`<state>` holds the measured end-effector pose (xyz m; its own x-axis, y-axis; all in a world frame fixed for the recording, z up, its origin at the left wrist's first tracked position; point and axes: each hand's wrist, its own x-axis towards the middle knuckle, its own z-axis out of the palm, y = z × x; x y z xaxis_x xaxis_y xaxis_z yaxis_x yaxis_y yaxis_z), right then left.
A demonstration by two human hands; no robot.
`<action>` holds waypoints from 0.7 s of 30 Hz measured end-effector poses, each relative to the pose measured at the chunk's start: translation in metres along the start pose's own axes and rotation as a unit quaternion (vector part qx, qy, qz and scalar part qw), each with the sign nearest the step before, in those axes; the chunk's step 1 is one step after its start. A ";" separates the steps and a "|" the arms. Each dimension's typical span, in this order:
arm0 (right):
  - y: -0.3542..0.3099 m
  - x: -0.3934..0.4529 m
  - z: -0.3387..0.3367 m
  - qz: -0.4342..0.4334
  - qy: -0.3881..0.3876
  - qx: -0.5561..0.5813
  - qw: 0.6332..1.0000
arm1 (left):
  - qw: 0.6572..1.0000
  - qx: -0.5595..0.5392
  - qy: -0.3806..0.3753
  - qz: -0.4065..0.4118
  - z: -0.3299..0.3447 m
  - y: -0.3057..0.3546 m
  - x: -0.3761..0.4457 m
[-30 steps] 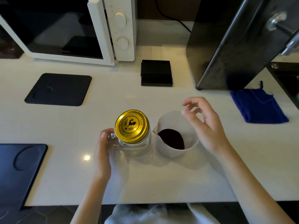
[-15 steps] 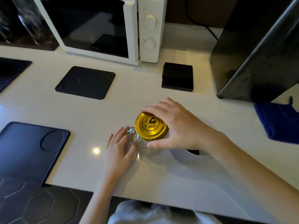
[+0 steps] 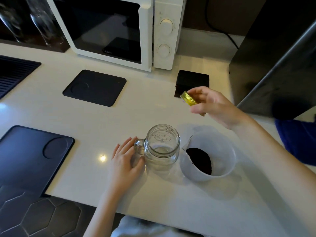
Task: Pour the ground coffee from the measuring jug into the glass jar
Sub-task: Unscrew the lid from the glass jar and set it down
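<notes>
A clear glass jar (image 3: 162,147) with a side handle stands open and empty on the white counter. My left hand (image 3: 125,159) grips its handle from the left. Just right of the jar sits a white measuring jug (image 3: 218,147), its spout toward the jar, with dark ground coffee (image 3: 199,159) at the bottom. My right hand (image 3: 213,105) is raised behind the jug and pinches the gold lid (image 3: 188,98), tilted, above the counter.
A white microwave (image 3: 119,31) stands at the back, a black appliance (image 3: 273,57) at the right. A small black box (image 3: 191,81) lies behind the lid. Black mats (image 3: 94,88) (image 3: 29,159) lie to the left, a blue cloth (image 3: 297,139) at the right.
My right hand went from beside the jug onto the gold lid, took it off the jar and carried it up and to the right. The left hand stayed at the jar's handle.
</notes>
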<state>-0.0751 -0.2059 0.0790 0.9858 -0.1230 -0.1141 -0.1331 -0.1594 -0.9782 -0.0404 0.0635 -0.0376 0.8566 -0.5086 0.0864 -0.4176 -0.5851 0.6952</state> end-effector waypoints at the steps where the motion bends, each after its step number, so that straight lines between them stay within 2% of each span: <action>1: 0.007 0.004 -0.003 0.015 0.004 0.008 1.000 | 1.000 -0.002 0.003 -0.001 0.000 0.000 0.000; 6: 0.041 0.016 -0.011 0.076 -0.013 0.048 0.996 | 1.000 -0.007 0.009 -0.006 0.001 0.001 0.001; 9: 0.056 0.017 -0.008 0.070 -0.018 0.073 0.995 | 1.000 -0.012 0.010 -0.012 0.000 0.003 0.001; 21: 0.086 0.004 -0.002 0.029 0.051 -0.151 0.987 | 1.000 -0.011 0.002 -0.014 -0.002 0.006 0.004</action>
<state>-0.0826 -0.2217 -0.0054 0.9623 -0.2365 -0.1342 -0.2277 -0.4313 -0.8730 -0.0388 0.0588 -0.0317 0.8685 -0.4907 0.0698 -0.3874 -0.5842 0.7132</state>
